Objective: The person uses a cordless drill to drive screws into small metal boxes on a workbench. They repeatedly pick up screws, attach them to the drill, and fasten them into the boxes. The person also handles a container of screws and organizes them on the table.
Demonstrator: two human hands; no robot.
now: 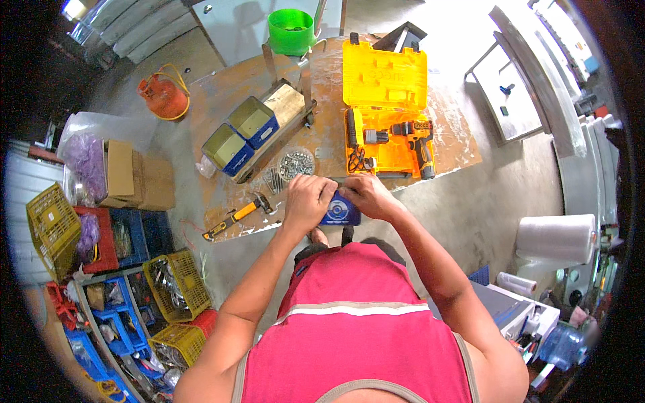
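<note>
Two bare hands meet at the near edge of a table (443, 151), fingers curled at the top of a blue packet (341, 212) that shows just below them. Both appear to be grasping its upper edge; the fingertips are hidden, so I cannot tell exactly what each one pinches. To handle it well, I would keep the two grips close together, the top edge level, and use small, even pulls, bringing it further over the table so nothing could drop to the floor. The left hand (310, 196) and right hand (368, 196) have their backs turned upward, thumbs close to each other. The forearms slant inward, elbows wide, forming a peak.
</note>
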